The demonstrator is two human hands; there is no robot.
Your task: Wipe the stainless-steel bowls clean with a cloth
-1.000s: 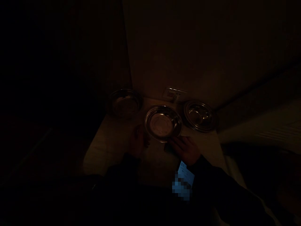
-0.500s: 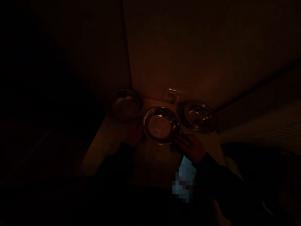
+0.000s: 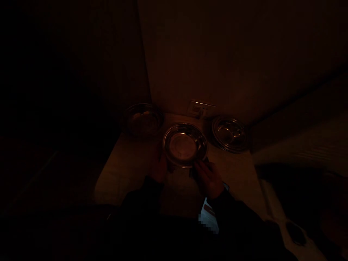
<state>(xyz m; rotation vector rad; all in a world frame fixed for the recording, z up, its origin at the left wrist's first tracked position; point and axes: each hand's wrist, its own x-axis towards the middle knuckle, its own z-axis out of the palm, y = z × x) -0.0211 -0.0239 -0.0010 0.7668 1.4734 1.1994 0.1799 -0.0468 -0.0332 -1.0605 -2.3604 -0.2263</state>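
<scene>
The scene is very dark. A shiny steel plate (image 3: 185, 145) sits in the middle of a small pale table (image 3: 127, 174). My left hand (image 3: 160, 167) is at the plate's near left rim, its fingers too dim to read. My right hand (image 3: 208, 176) is at the near right rim with fingers curled against it. Both arms wear dark sleeves.
Two more steel plates stand on the table, one at the back left (image 3: 143, 119) and one at the back right (image 3: 230, 133). A wall socket (image 3: 199, 107) is on the wall behind. A lit phone screen (image 3: 209, 216) glows under my right forearm.
Both hands have closed in on the middle plate's near rim. My right hand slid left and the plate shifted slightly left. The glowing screen moved down under my forearm.
</scene>
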